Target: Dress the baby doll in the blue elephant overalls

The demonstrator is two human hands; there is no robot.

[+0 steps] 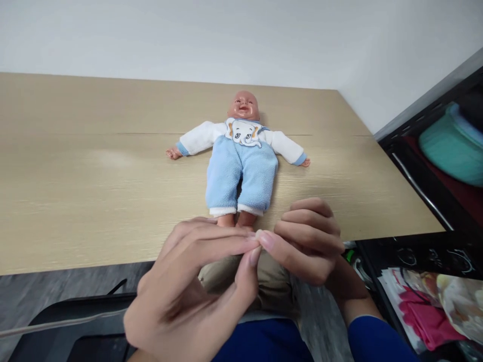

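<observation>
A baby doll point(241, 166) lies on its back on the wooden table, arms spread, its head towards the wall. It wears a white top with an elephant face and light-blue fleece trousers. In front of its feet, my left hand point(199, 281) has thumb and fingertips pinched together. My right hand point(309, 239) is curled closed, its thumb meeting the left fingertips. A tiny pale spot shows where the fingertips meet; what it is, I cannot make out. My hands partly cover the doll's feet.
The wooden table point(94, 201) ends just before my lap, with a white wall point(188, 40) behind it. On the right, a black rack point(407, 176) holds a teal container point(451, 146). Below it lie a pink cloth point(428, 319) and plastic bags. A pale cord point(60, 324) runs at lower left.
</observation>
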